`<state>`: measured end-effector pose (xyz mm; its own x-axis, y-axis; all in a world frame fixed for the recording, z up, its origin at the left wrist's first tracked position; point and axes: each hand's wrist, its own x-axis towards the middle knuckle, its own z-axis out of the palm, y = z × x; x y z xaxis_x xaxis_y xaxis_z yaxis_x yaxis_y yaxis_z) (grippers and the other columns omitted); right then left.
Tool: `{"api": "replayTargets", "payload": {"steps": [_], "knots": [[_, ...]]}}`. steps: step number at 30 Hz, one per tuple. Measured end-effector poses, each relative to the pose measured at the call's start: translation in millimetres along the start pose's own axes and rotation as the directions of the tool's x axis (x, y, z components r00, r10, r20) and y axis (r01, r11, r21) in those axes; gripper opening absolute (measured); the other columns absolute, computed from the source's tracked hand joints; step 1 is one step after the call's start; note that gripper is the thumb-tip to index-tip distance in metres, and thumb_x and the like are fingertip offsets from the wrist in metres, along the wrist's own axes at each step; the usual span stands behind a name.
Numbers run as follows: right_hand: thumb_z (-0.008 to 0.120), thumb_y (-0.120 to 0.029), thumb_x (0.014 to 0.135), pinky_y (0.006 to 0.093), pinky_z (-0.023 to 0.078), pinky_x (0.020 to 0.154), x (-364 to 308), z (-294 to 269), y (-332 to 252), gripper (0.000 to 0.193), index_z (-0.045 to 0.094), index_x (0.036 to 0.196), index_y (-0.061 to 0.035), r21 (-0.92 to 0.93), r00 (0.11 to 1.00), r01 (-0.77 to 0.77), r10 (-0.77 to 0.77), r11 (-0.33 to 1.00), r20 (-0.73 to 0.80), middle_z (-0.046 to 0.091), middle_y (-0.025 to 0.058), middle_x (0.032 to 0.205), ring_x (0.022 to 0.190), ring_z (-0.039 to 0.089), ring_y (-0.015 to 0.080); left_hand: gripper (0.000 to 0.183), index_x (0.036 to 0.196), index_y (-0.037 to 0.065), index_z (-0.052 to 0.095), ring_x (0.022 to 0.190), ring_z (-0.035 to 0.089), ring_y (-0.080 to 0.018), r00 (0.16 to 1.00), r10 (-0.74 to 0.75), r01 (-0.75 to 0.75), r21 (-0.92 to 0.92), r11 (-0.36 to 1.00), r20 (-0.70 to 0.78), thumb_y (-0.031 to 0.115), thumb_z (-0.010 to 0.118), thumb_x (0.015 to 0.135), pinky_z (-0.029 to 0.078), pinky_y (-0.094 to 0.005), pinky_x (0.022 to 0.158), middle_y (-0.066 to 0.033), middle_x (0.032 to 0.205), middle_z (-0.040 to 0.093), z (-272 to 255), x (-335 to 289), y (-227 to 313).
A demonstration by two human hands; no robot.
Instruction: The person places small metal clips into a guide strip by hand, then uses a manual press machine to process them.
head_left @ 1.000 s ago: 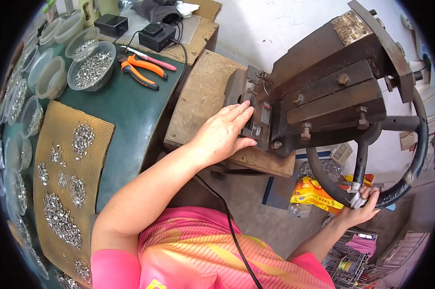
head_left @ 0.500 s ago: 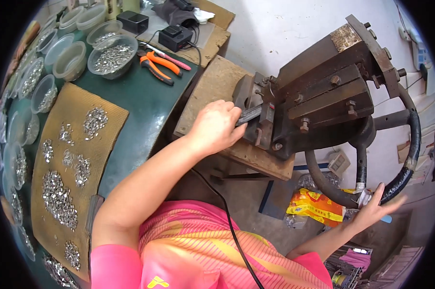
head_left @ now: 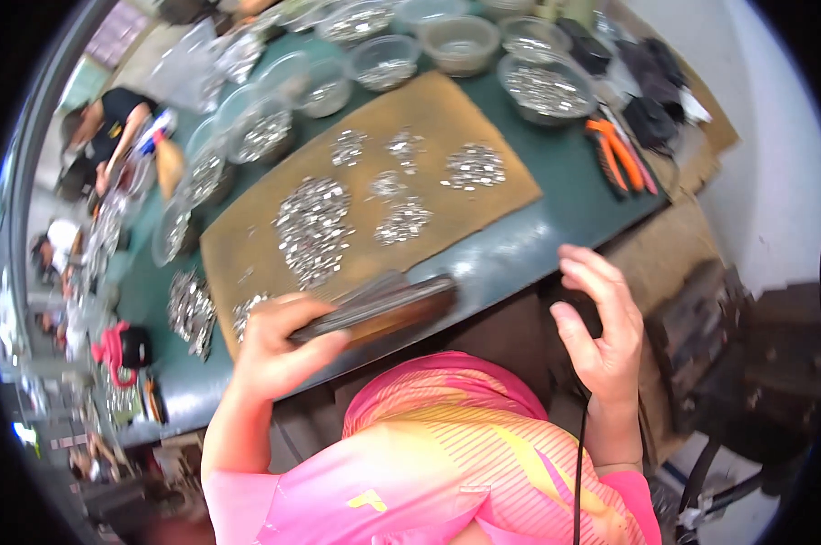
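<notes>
My left hand [head_left: 288, 343] grips one end of a long, flat dark-grey bar [head_left: 388, 312], thumb on the near side and fingers on the far side. Motion blurs the bar, and its exact kind is unclear. It hangs over the front edge of a brown ribbed mat [head_left: 247, 213], where another dark strip [head_left: 374, 288] shows just behind it. Several piles of small shiny metal pieces [head_left: 315, 232] lie on the mat. My right hand [head_left: 601, 331] is raised by the table's front edge, fingers curved and apart, holding nothing.
Plastic bowls of metal pieces [head_left: 547, 86] line the back and left of the green table [head_left: 483, 250]. Orange-handled pliers [head_left: 619, 154] lie at the right. A dark hand press [head_left: 746, 354] stands at far right, a cable [head_left: 581, 472] crosses my front, and other people sit far left.
My view has swung left from the press to the table. My left hand has brought the dark bar from the press to the mat. My right hand has left the press wheel.
</notes>
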<state>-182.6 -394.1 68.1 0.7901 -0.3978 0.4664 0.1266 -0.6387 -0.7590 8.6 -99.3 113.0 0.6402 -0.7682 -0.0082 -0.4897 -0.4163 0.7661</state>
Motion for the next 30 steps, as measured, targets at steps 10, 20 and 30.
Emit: {"api": "replayTargets", "payload": {"steps": [10, 20, 30], "knots": [[0.068, 0.002, 0.093, 0.0329, 0.057, 0.088, 44.7, 87.5, 22.7, 0.029, 0.068, 0.122, 0.0026, 0.472, 0.851, -0.224, -0.065, 0.852, 0.520, 0.073, 0.0152, 0.115, 0.103, 0.072, 0.0222, 0.031, 0.108, -0.003, 0.075, 0.081, 0.074, -0.0232, 0.847, -0.368, 0.450, 0.148, 0.881, -0.383, 0.017, 0.078, 0.084, 0.056, -0.0329, 0.075, -0.0180, 0.092, 0.076, -30.3, -84.4, 23.3], [0.050, -0.006, 0.107, 0.0314, 0.053, 0.094, 40.2, 112.4, 48.9, 0.025, 0.066, 0.125, 0.0023, 0.390, 0.872, -0.335, 0.126, 0.858, 0.473, 0.074, 0.0137, 0.111, 0.103, 0.069, 0.0169, 0.026, 0.090, 0.009, 0.072, 0.079, 0.058, -0.0272, 0.879, 0.354, -0.254, 0.313, 0.915, -0.321, 0.021, 0.087, 0.074, 0.048, -0.0402, 0.069, -0.0061, 0.083, 0.057, 107.6, 27.2, -15.0], [0.069, -0.001, 0.085, 0.0420, 0.053, 0.084, 41.9, 123.1, 45.8, 0.028, 0.070, 0.113, -0.0022, 0.121, 0.862, 0.337, -0.358, 0.934, 0.358, 0.069, 0.0142, 0.106, 0.096, 0.066, 0.0343, 0.050, 0.112, 0.010, 0.070, 0.098, 0.058, -0.0302, 0.858, 0.272, -0.064, 0.435, 0.898, -0.435, 0.027, 0.087, 0.069, 0.046, -0.0438, 0.082, -0.0083, 0.101, 0.060, 96.8, -0.2, -55.2]]}}
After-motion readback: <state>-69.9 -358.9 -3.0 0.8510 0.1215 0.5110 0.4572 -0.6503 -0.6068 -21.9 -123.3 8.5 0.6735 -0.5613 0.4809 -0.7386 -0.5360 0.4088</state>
